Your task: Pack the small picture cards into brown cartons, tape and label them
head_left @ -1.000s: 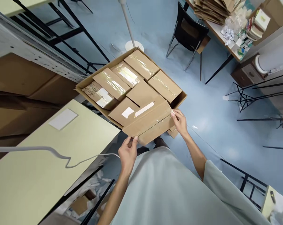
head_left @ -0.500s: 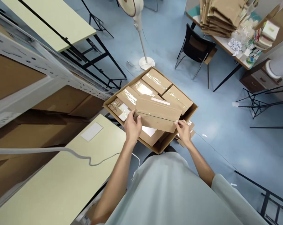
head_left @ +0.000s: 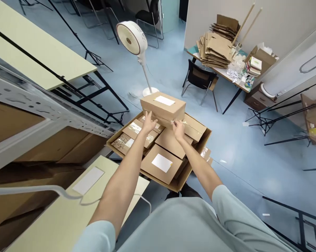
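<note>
A small brown cardboard box [head_left: 163, 106] with a white label on top is lifted above a large open carton [head_left: 182, 178]. My left hand [head_left: 148, 122] grips the small box at its near left side. My right hand [head_left: 178, 128] holds its near right underside. The carton holds several taped cardboard boxes laid flat; one near the front [head_left: 162, 163] carries a white label.
A pale green table [head_left: 69, 206] with a white cable lies at the lower left, shelving with cartons at the far left. A white standing fan [head_left: 133, 38] is behind the carton. A black chair [head_left: 200, 78] and a table of flattened cardboard [head_left: 217, 45] stand at the back right.
Both hands have lifted the small box out of the carton's near side and carried it up and away over the carton's far end. The view has tilted upward.
</note>
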Demonstrator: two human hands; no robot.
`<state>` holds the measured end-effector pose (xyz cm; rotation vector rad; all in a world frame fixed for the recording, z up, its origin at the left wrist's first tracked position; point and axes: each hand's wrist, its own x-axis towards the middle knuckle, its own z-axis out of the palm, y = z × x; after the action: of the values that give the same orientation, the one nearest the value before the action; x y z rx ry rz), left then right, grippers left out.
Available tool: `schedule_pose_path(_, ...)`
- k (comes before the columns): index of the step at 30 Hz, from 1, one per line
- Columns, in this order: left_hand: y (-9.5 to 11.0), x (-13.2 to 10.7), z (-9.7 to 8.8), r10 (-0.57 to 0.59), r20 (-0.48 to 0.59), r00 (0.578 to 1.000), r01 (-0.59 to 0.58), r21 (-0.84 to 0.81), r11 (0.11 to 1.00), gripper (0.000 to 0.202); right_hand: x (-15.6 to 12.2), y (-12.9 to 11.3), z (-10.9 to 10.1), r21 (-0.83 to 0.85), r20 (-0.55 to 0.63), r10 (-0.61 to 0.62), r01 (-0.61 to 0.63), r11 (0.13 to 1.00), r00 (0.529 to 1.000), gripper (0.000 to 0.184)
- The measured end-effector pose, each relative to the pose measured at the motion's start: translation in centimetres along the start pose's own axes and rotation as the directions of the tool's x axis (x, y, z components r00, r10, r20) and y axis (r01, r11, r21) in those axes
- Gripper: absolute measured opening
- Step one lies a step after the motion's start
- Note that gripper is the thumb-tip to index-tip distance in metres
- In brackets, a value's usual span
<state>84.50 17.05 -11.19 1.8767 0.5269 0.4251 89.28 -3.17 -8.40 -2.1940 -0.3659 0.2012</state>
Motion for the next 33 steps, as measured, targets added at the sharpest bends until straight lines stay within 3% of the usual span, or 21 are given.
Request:
schedule_pose_path(4, 0.9, -3.0, 1.0, -0.103, 0.087, 0.991, 0.111, -0.093, 0.989, 0.073, 0.0, 0.0, 1.5, 0.073, 0.102, -0.019, 0.011, 0.997, 0.995, 0.018)
schedule_pose_path(7, 1.5, -6.4, -0.1, -0.224, 0.018, 0.975, 0.224, -0.11, 0.968, 0.072, -1.6, 0.3, 0.5, 0.149, 0.129, -0.042, 0.022, 0.989, 0.991, 0.023)
schedule_pose_path(11, 3.0, -12.5, -3.0, -0.255, -0.124, 0.959, 0.241, -0.115, 0.964, 0.054, -7.1, 0.5, -3.4, 0.206, 0.132, -0.071, 0.042, 0.978, 0.989, 0.032)
schedule_pose_path(14, 5.1, -18.3, -2.9, -0.211, -0.208, 0.955, 0.18, -0.16, 0.971, 0.039, -13.1, 1.7, -8.3, 0.233, 0.093, -0.101, 0.076, 0.969, 0.991, 0.031)
schedule_pose_path(17, 8.0, -24.5, -0.1, -0.189, -0.22, 0.957, 0.143, -0.206, 0.968, 0.039, -19.6, 4.0, -14.0, 0.259, 0.0, -0.104, 0.1, 0.961, 0.995, 0.035)
schedule_pose_path(20, 11.1, -30.0, 3.5, -0.18, -0.149, 0.972, 0.146, -0.215, 0.966, 0.041, -25.0, 6.5, -19.6, 0.26, -0.118, 0.03, 0.002, 0.966, 0.993, 0.037)
schedule_pose_path(23, 14.2, -33.8, 6.4, -0.136, -0.128, 0.982, 0.107, -0.208, 0.972, 0.041, -28.5, 8.1, -24.6, 0.273, -0.201, 0.15, -0.092, 0.957, 0.968, 0.044)
schedule_pose_path(28, 18.7, -36.4, 10.3, -0.117, -0.133, 0.984, 0.094, -0.165, 0.982, 0.041, -29.6, 10.0, -31.5, 0.322, -0.273, 0.176, -0.082, 0.943, 0.946, 0.048)
schedule_pose_path(33, 21.5, -38.1, 14.7, -0.062, -0.291, 0.955, 0.041, -0.078, 0.996, 0.037, -28.1, 11.9, -36.4, 0.342, -0.202, 0.045, 0.027, 0.939, 0.978, 0.042)
